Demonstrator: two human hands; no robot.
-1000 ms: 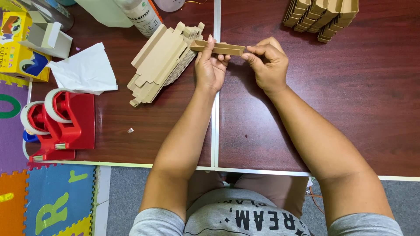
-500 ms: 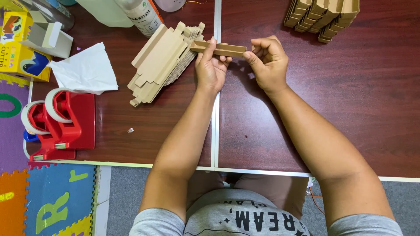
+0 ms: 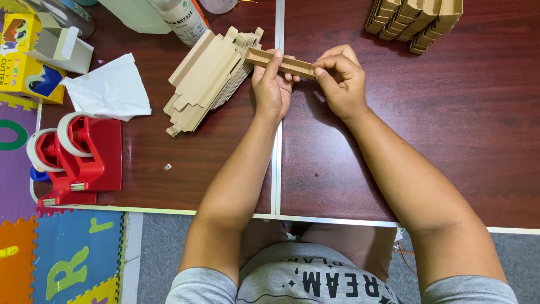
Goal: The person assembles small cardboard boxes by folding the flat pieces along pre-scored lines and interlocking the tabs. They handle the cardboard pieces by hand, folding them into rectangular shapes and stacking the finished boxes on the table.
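Left hand (image 3: 271, 84): fingers closed on the left part of a cardboard strip (image 3: 281, 62), thumb lying across its face.
Right hand (image 3: 340, 81): fingertips pinching the right end of the same strip.
Strip: one, narrow, brown, with folded edges; held just above the table (image 3: 450, 141), between both hands, tilted down to the right.
Flat stack (image 3: 211, 79): one loose pile of flat cardboard blanks, just left of the left hand; count of sheets cannot be told.
Folded stack (image 3: 416, 19): a pile of folded cardboard pieces at the far right edge of the table, well apart from the hands.
Tape dispensers (image 3: 79, 155): two, red, each with a tape roll, side by side at the left.
Tissue (image 3: 109, 90): one, white, crumpled.
Box (image 3: 22, 62): one, yellow, its contents hidden.
Bottle (image 3: 183, 19): one, white, lying at the far edge; contents not visible.
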